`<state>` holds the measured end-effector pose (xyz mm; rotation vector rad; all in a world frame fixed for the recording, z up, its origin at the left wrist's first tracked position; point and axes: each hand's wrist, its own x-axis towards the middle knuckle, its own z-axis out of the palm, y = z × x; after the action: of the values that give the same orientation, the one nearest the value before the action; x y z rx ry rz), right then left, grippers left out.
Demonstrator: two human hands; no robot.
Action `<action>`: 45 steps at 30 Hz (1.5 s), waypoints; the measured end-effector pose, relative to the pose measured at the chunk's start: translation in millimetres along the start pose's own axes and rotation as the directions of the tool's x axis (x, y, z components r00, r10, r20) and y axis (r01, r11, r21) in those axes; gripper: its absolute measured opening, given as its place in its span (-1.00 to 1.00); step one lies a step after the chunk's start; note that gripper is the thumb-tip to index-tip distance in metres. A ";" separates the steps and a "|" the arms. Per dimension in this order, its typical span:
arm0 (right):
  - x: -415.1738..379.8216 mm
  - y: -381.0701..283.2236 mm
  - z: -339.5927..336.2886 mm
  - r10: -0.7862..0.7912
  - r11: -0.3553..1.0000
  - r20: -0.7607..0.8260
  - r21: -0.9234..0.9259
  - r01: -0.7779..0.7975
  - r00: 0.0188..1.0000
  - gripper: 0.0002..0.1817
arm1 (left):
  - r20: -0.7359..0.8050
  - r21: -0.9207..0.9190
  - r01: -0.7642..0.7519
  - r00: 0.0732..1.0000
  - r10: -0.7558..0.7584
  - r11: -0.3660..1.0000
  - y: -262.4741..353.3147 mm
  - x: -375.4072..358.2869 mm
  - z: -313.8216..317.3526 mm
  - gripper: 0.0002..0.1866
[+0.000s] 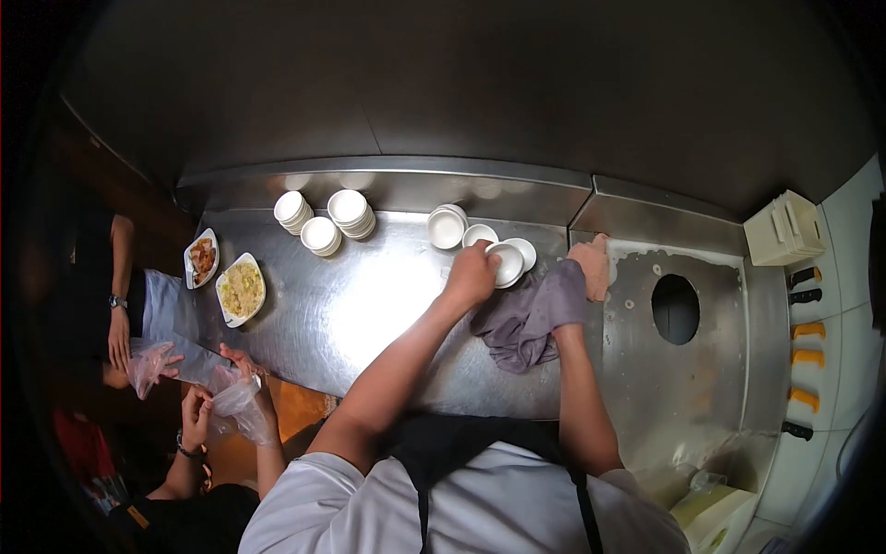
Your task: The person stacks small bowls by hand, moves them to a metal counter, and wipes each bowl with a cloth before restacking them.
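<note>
Pinched by its edge in my left hand (472,277) is a small white dish (507,266). My right hand is covered by a purple-grey cloth (528,323), which it holds; its fingers are hidden, and only the wrist shows. Part of the cloth hangs down onto the steel counter (397,369). Just beyond my hands lie another white dish (523,251) and a white dish (480,234), beside a short stack of dishes (446,228). A pinkish cloth (595,266) rests by the sink-side edge, close to the purple-grey one.
Three stacks of white dishes, one nearest the middle (351,210), stand at the back left. Left are a plate of fried rice (242,291) and a plate of browned food (200,260). Co-workers' gloved hands (238,397) are close by. Right are a round hole (676,309) and wall-hung knives (806,295).
</note>
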<state>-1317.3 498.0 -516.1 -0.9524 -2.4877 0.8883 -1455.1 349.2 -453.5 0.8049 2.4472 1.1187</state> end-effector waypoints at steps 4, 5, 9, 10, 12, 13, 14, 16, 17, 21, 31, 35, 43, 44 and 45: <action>33.5 -4.9 16.2 -0.052 0.997 0.015 0.049 0.052 0.999 -0.78 | 0.035 0.150 -0.013 0.999 0.008 0.989 25.8 24.8 23.9 -0.61; 36.8 -8.0 19.8 0.008 0.989 0.038 0.146 -0.014 0.999 -0.76 | 0.001 0.234 -0.071 0.997 0.073 0.970 24.1 31.1 32.5 -0.63; 44.6 -9.4 24.7 -0.041 0.999 0.099 0.004 0.041 0.994 -0.72 | 0.123 0.240 -0.050 0.992 0.021 0.969 24.4 36.3 41.3 -0.64; 44.4 -14.2 21.1 -0.116 0.993 0.129 0.024 0.114 0.985 -0.71 | 0.112 0.235 -0.067 0.993 0.041 0.970 27.7 34.1 39.5 -0.64; 40.5 -27.8 6.9 -0.258 0.966 0.185 0.064 0.250 0.948 -0.70 | 0.096 0.220 -0.102 0.992 0.082 0.970 38.8 22.9 36.4 -0.64; 41.1 -22.4 10.5 -0.215 0.974 0.177 0.116 0.196 0.961 -0.69 | 0.114 0.219 -0.111 0.990 0.087 0.970 38.9 19.1 35.8 -0.59; 42.1 -13.0 18.2 -0.174 0.975 0.170 0.168 0.145 0.970 -0.68 | 0.086 0.177 -0.101 0.993 0.087 0.979 39.4 14.6 36.5 -0.56; 43.3 -0.5 27.8 -0.143 0.959 0.177 0.266 0.093 0.974 -0.66 | 0.022 0.092 -0.077 0.997 0.075 0.993 37.6 2.4 35.9 -0.49; 41.5 2.5 29.9 -0.149 0.947 0.188 0.311 0.085 0.971 -0.66 | 0.026 0.033 -0.049 0.999 0.048 0.998 43.0 -9.7 28.2 -0.45; 16.7 -14.6 13.4 -0.213 0.901 0.255 0.425 0.089 0.943 -0.68 | -0.137 -0.090 -0.214 0.970 0.200 0.973 21.9 -44.0 31.7 -0.46; -25.2 -24.1 40.3 -0.362 0.825 0.333 0.549 0.133 0.871 -0.68 | 0.012 -0.712 -0.199 0.956 0.294 0.674 -23.1 -81.2 -3.8 -0.34; -31.0 -43.1 35.0 -0.471 0.844 0.182 0.377 0.381 0.863 -0.71 | 0.020 -0.734 -0.120 0.980 0.198 0.669 -32.5 -82.2 -2.9 -0.52; -37.2 -38.3 37.1 -0.337 0.899 0.078 0.323 0.296 0.938 -0.80 | 0.301 -0.923 0.275 0.952 0.060 0.268 -40.2 -89.9 -11.0 -0.66; -36.4 -36.6 35.5 -0.374 0.897 0.025 0.262 0.355 0.927 -0.79 | 0.350 -0.928 0.337 0.935 0.062 0.159 -33.8 -93.7 -16.2 -0.68; -36.8 -35.8 36.7 -0.328 0.895 0.009 0.324 0.308 0.945 -0.79 | 0.398 -0.917 0.395 0.915 0.071 0.049 -29.8 -95.6 -19.3 -0.70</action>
<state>-1326.2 436.0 -523.1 -0.3995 -2.3539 1.1722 -1400.4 263.3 -458.2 0.1312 0.8257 1.9169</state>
